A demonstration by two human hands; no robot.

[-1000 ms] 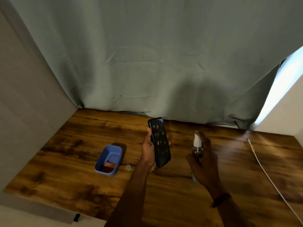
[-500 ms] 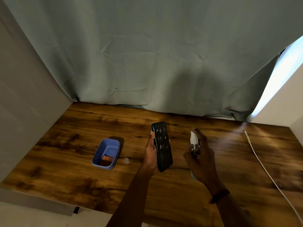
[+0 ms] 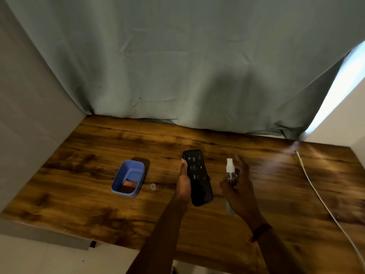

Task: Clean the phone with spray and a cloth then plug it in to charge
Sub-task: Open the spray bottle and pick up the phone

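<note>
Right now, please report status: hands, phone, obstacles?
Left hand holds phone, droplets on screen. Right hand holds spray bottle. Charging cable unplugged, path clear.

Left hand (image 3: pixel 184 183): raised above the table, fingers wrapped along the edge of the phone (image 3: pixel 198 177), thumb pointing forward. Right hand (image 3: pixel 238 191): raised beside it, curled around the spray bottle (image 3: pixel 230 173), index finger lifted near the nozzle. Both forearms extend forward.
</note>
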